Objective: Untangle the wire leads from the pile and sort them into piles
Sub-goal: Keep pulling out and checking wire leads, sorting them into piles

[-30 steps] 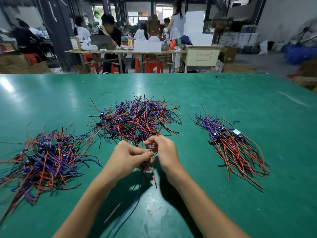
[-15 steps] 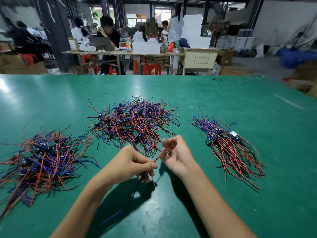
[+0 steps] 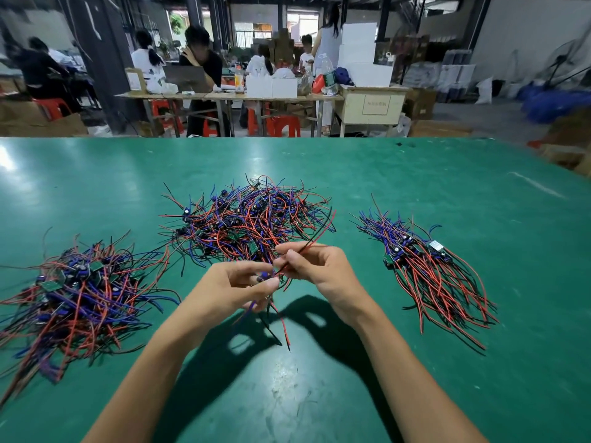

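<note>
Three heaps of red, black and blue wire leads with small boards lie on the green table (image 3: 415, 161). A tangled pile (image 3: 246, 219) sits in the middle. A messy pile (image 3: 73, 289) is at the left. A combed, aligned pile (image 3: 428, 270) is at the right. Both hands hover in front of the middle pile, sharing one wire lead (image 3: 315, 239). My left hand (image 3: 233, 289) pinches its small component end, with loose ends hanging below. My right hand (image 3: 316, 270) pinches its red and black wires, which stick up to the right.
The table's far edge runs across the view. Beyond it stand work tables (image 3: 230, 97), red stools (image 3: 281, 126), boxes and several seated people. A scuffed patch of table (image 3: 287, 388) lies between my forearms.
My hands have lifted slightly toward the middle pile. The right hand has turned palm down and slid along the red and black wires, whose free ends now point up right.
</note>
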Motion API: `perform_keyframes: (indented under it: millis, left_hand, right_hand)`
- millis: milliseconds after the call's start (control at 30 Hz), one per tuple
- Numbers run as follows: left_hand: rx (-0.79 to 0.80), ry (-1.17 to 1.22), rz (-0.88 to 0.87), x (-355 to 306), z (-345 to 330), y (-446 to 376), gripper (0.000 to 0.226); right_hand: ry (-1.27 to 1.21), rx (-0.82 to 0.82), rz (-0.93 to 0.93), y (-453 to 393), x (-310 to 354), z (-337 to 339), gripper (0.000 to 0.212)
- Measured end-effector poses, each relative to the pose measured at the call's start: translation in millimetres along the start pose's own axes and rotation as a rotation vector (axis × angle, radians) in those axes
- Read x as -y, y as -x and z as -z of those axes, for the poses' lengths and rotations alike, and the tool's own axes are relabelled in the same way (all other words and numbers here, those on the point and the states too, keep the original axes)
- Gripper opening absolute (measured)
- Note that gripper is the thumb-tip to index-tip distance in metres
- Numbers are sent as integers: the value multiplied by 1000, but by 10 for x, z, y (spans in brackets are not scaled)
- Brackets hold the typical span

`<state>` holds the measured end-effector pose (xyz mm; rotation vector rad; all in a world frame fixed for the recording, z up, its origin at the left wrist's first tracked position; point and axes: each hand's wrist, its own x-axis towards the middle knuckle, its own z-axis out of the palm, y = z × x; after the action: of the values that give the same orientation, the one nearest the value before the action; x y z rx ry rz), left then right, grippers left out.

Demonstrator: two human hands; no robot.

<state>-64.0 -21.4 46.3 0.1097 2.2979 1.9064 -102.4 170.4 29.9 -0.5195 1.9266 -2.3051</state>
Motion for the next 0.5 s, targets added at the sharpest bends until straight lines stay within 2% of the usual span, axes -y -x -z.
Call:
perform_keyframes:
  millis: [167, 300, 367, 433, 500]
  left_hand:
    - [-209, -48, -111, 26, -4, -44, 32]
    - [-360, -279, -300, 35, 27, -36, 18]
    - [-389, -353, -378, 23, 19, -32, 5]
    - [-401, -414, -412, 18, 4, -30, 9]
    - [-400, -430, -420, 27, -10, -34, 14]
  right_hand:
    - [-83, -113, 20, -6, -4, 32, 15]
    - [-160, -171, 30, -27, -9, 6, 13]
    - [-246, -231, 11, -33, -1, -7, 17]
    - [-325, -302, -21, -42, -1, -16, 25]
    - [-366, -349, -54, -45, -7, -23, 18]
